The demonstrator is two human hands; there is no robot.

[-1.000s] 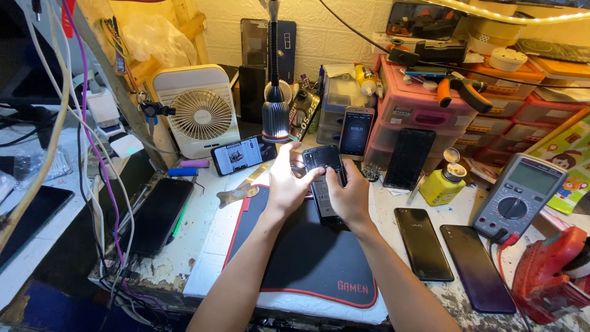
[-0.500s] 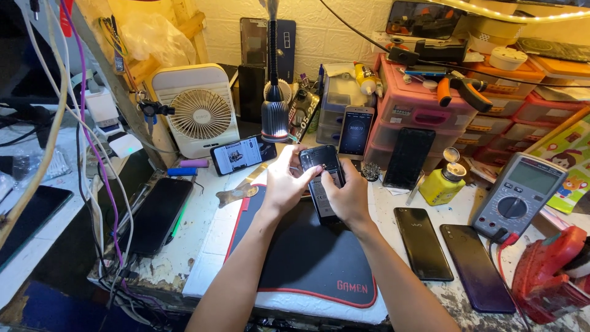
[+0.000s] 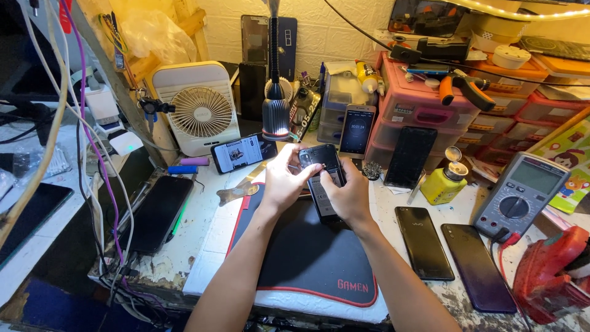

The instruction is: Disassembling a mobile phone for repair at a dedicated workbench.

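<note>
Phone (image 3: 324, 178), dark, opened: held over the rear edge of the black mat (image 3: 313, 258) at mid-bench. Left to right: dark phone (image 3: 157, 212) flat near left edge; white fan (image 3: 198, 110) at rear; left hand (image 3: 281, 184) gripping the phone's upper end; right hand (image 3: 350, 197) clasping its lower part; yellow bottle (image 3: 444, 184); two dark phones (image 3: 424, 243) flat; grey multimeter (image 3: 519, 197) near right edge.
</note>
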